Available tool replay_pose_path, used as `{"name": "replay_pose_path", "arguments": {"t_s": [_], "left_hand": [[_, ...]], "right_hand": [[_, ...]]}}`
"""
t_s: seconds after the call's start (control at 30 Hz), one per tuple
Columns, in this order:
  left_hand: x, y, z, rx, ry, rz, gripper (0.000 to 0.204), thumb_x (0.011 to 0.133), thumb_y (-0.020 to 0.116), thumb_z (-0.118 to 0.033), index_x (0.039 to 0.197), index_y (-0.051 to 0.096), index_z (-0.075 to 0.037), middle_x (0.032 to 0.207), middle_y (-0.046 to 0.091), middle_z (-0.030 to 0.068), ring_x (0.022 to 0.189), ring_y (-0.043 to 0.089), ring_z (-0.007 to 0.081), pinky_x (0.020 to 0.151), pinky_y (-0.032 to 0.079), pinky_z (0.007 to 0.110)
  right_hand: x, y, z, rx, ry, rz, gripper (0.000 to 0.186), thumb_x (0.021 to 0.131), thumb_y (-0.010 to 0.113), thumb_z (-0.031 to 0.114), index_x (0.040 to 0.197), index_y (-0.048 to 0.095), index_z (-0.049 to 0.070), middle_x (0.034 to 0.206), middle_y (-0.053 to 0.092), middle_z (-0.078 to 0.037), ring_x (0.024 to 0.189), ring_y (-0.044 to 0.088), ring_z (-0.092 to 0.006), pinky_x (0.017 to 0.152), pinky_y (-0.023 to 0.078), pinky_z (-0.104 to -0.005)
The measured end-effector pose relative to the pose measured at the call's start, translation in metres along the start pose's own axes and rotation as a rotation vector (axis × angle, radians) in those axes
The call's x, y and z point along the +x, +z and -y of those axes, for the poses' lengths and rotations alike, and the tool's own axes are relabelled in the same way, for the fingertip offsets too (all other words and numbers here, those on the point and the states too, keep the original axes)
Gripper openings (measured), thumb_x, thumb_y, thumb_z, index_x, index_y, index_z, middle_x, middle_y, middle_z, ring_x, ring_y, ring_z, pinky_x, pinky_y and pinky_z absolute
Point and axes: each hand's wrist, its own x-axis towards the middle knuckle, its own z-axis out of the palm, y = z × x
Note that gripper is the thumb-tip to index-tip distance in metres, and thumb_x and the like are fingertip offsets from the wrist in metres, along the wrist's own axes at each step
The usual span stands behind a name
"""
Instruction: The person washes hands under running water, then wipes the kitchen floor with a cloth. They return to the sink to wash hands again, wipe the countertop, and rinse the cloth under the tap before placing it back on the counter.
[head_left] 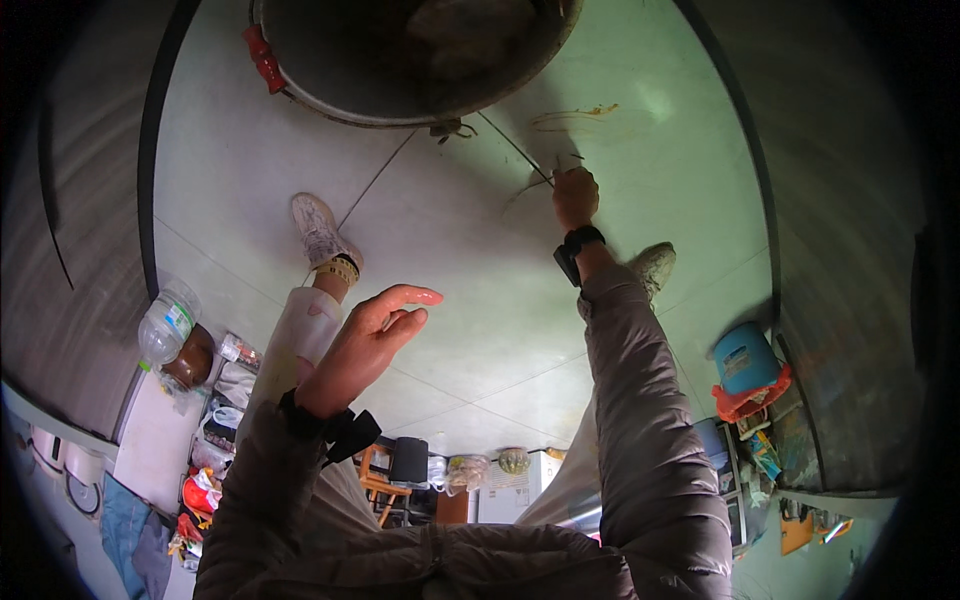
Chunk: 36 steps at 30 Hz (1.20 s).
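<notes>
My left hand (372, 335) hangs over the pale tiled floor (470, 260), fingers loosely bent and apart, with nothing in it. My right hand (575, 197) is further forward, closed around something small and thin that I cannot make out, low over a shadowed patch of floor. Just beyond it, brownish marks (580, 114) show on the tiles. A large, dark, round metal pot (340, 55) with a red grip (263, 58) on its handle stands at the top of the view, ahead of both hands.
My shoes (318, 225) (653, 265) are on the tiles either side. At left, a plastic jug (168, 328) and assorted bags sit along the wall. At right stand a blue bucket (742, 355) and a red item (750, 398). A wooden stool (380, 480) and other belongings are behind me.
</notes>
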Motion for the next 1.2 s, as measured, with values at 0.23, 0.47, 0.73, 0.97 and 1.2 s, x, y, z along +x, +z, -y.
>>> {"name": "replay_pose_path", "arguments": {"t_s": [0.23,0.47,0.73,0.97,1.2], "left_hand": [[0.001,-0.005,0.002,-0.032,0.019,-0.014,0.024,0.099,0.051,-0.009,0.121,0.06,-0.005,0.1,0.055,-0.0068,0.085,0.041,0.002,0.08,0.035,0.019],[0.004,-0.008,-0.003,-0.023,0.049,-0.021,0.024,0.099,0.051,-0.01,0.121,0.06,-0.006,0.097,0.053,-0.007,0.082,0.039,0.0022,0.076,0.035,0.019],[0.009,-0.018,-0.003,-0.022,0.0,-0.02,0.026,0.099,0.049,-0.01,0.124,0.056,-0.004,0.087,0.051,-0.0051,0.076,0.039,0.0021,0.07,0.034,0.019],[0.009,-0.025,-0.012,-0.009,-0.045,0.023,0.026,0.099,0.05,-0.011,0.123,0.056,-0.004,0.089,0.052,-0.0052,0.078,0.04,0.0019,0.071,0.034,0.019],[0.006,-0.024,-0.014,-0.052,-0.031,0.013,0.025,0.099,0.05,-0.01,0.123,0.057,-0.004,0.091,0.053,-0.0044,0.078,0.04,0.0025,0.073,0.035,0.019]], "right_hand": [[0.011,0.002,0.016,0.033,0.124,-0.01,0.028,0.091,0.052,0.027,0.085,0.066,0.004,0.085,0.067,-0.016,0.083,0.067,-0.0325,0.074,0.055,-0.0441],[0.074,-0.046,-0.011,0.276,0.041,-0.36,0.026,0.091,0.055,0.031,0.083,0.061,0.006,0.082,0.065,-0.016,0.078,0.063,-0.0374,0.068,0.049,-0.0468],[0.143,-0.078,-0.051,0.118,-0.025,-0.36,0.02,0.088,0.055,0.024,0.091,0.062,0.005,0.092,0.068,-0.018,0.086,0.065,-0.0384,0.076,0.051,-0.0461],[0.136,-0.058,-0.03,0.17,0.005,-0.34,0.017,0.09,0.054,0.024,0.09,0.061,0.008,0.091,0.068,-0.016,0.092,0.065,-0.0347,0.078,0.052,-0.0456],[0.105,-0.018,0.013,-0.052,-0.196,-0.277,0.017,0.09,0.049,0.013,0.09,0.063,0.005,0.098,0.065,-0.015,0.089,0.064,-0.0314,0.079,0.053,-0.0441]]}}
